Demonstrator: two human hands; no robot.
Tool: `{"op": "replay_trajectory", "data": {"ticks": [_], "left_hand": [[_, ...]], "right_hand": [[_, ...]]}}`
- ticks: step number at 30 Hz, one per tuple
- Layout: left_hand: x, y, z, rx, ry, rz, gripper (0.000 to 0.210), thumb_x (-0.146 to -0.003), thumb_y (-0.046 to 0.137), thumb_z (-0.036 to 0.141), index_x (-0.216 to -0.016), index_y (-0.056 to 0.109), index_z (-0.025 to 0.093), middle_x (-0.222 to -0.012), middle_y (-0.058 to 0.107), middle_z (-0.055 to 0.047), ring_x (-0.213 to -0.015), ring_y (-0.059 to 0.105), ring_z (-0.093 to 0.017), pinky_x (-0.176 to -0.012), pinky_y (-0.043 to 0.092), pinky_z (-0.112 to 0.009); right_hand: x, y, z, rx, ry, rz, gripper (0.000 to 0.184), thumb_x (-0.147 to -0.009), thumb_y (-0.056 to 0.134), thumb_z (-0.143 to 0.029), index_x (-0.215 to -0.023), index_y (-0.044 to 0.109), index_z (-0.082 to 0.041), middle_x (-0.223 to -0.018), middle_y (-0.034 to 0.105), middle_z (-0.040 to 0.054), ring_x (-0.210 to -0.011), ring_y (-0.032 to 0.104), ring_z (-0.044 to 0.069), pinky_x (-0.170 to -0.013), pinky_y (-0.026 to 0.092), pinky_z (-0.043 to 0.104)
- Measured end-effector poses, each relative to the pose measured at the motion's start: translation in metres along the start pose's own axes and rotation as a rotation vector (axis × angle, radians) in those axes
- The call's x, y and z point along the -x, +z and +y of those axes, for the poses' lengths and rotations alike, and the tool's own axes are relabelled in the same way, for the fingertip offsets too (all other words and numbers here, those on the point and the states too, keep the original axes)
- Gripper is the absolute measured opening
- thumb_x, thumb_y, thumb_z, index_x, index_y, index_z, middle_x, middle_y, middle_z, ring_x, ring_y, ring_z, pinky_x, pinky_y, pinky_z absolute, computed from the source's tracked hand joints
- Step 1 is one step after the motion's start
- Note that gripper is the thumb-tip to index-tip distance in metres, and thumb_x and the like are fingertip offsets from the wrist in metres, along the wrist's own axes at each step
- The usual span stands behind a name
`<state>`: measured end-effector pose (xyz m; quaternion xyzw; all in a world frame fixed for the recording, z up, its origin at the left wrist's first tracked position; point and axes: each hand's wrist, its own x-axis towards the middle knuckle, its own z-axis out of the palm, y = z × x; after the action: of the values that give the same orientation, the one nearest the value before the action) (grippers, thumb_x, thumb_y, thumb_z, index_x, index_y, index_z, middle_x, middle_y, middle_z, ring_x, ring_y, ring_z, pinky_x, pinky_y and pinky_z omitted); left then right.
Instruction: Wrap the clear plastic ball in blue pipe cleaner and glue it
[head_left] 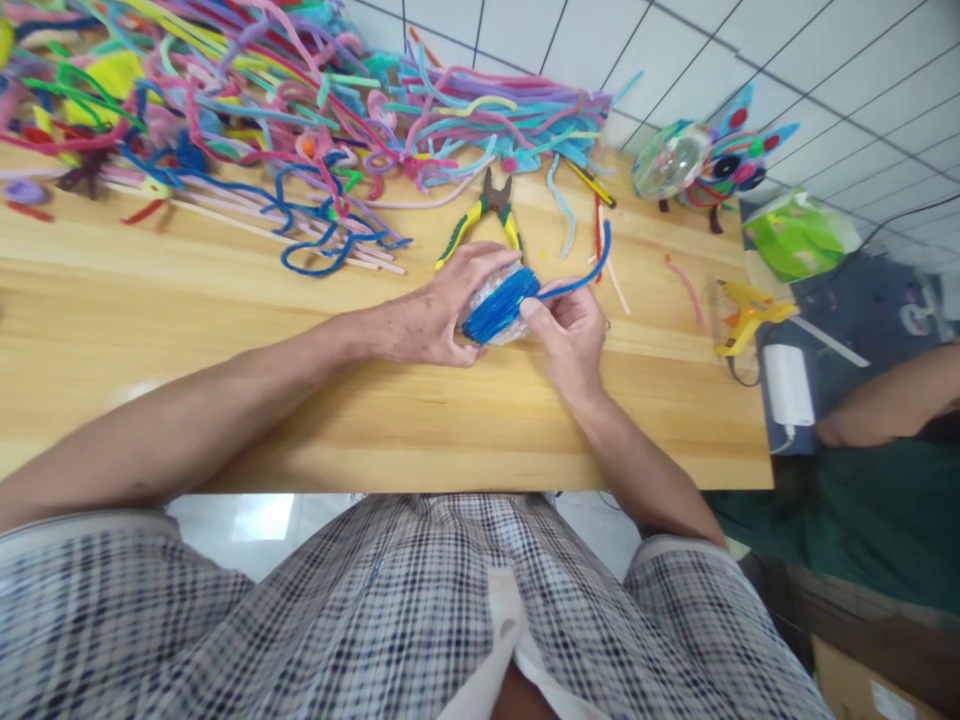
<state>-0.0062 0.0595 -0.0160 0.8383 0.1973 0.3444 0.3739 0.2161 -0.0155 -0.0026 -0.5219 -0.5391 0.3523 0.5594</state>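
Note:
My left hand (442,305) is wrapped round a small, clear plastic piece, perhaps a bottle part, covered in bands of blue pipe cleaner (499,307). From its right side a loose blue pipe cleaner (596,272) curves out and upward. My right hand (574,325) pinches that strand close to the wound piece, thumb against its edge. Just beyond my hands lie pliers (496,195) with yellow and dark green handles, jaws pointing away. The clear piece is partly hidden by my left fingers.
Heaped pipe cleaners (247,110) cover the back left. A yellow-and-black pen-like tool (590,184) lies behind the pliers. At right are a decorated figure (724,165), a yellow glue gun (750,315), a white adapter (787,385) and another person's arm (892,400).

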Motion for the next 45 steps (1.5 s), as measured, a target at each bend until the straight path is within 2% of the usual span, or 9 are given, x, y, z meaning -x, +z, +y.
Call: {"op": "replay_trajectory", "data": {"ticks": [6, 16, 23, 33, 39, 45], "left_hand": [[-0.002, 0.003, -0.006, -0.035, 0.036, 0.011, 0.104, -0.076, 0.094, 0.072, -0.161, 0.055, 0.026, -0.162, 0.057, -0.020, -0.162, 0.048, -0.046, -0.137, 0.037, -0.070], [-0.002, 0.004, -0.004, -0.027, 0.051, 0.009, 0.102, -0.080, 0.088, 0.079, -0.161, 0.056, 0.028, -0.166, 0.056, -0.020, -0.161, 0.048, -0.044, -0.138, 0.037, -0.068], [-0.002, 0.008, 0.006, -0.037, 0.030, 0.048, 0.082, -0.100, 0.063, 0.084, -0.161, 0.055, 0.029, -0.163, 0.058, -0.018, -0.159, 0.050, -0.038, -0.137, 0.038, -0.065], [-0.003, 0.008, 0.006, -0.076, 0.058, 0.060, 0.080, -0.100, 0.063, 0.082, -0.158, 0.056, 0.027, -0.159, 0.061, -0.019, -0.154, 0.053, -0.039, -0.136, 0.040, -0.064], [0.001, 0.013, 0.014, -0.127, 0.054, 0.173, 0.069, -0.102, 0.064, 0.075, -0.147, 0.060, 0.023, -0.144, 0.067, -0.018, -0.139, 0.062, -0.036, -0.125, 0.051, -0.059], [0.009, 0.015, 0.014, -0.141, 0.050, 0.172, 0.069, -0.104, 0.066, 0.068, -0.155, 0.056, 0.023, -0.152, 0.063, -0.020, -0.149, 0.056, -0.037, -0.129, 0.047, -0.061]], "right_hand": [[-0.001, 0.000, 0.001, 0.015, -0.031, 0.005, 0.054, -0.084, 0.089, -0.075, -0.100, 0.068, -0.028, -0.081, 0.060, -0.0045, -0.072, 0.057, 0.014, -0.070, 0.053, 0.031], [-0.001, 0.000, 0.002, 0.027, -0.049, 0.026, 0.055, -0.083, 0.090, -0.076, -0.098, 0.068, -0.028, -0.077, 0.059, -0.0054, -0.070, 0.058, 0.014, -0.069, 0.055, 0.031], [-0.001, -0.001, 0.004, 0.044, -0.104, 0.026, 0.051, -0.087, 0.088, -0.073, -0.100, 0.068, -0.028, -0.078, 0.059, -0.0057, -0.069, 0.058, 0.013, -0.068, 0.054, 0.030], [0.000, 0.001, 0.005, 0.031, -0.127, 0.026, 0.050, -0.087, 0.089, -0.071, -0.101, 0.068, -0.027, -0.081, 0.061, -0.0051, -0.070, 0.056, 0.013, -0.068, 0.052, 0.030], [0.001, -0.001, 0.000, 0.010, -0.053, -0.034, 0.051, -0.084, 0.090, -0.072, -0.097, 0.068, -0.028, -0.080, 0.062, -0.0050, -0.071, 0.057, 0.014, -0.069, 0.052, 0.030], [-0.005, -0.008, 0.006, -0.095, 0.026, -0.041, 0.053, -0.081, 0.090, -0.074, -0.090, 0.066, -0.027, -0.079, 0.059, -0.0057, -0.072, 0.055, 0.013, -0.072, 0.052, 0.029]]}}
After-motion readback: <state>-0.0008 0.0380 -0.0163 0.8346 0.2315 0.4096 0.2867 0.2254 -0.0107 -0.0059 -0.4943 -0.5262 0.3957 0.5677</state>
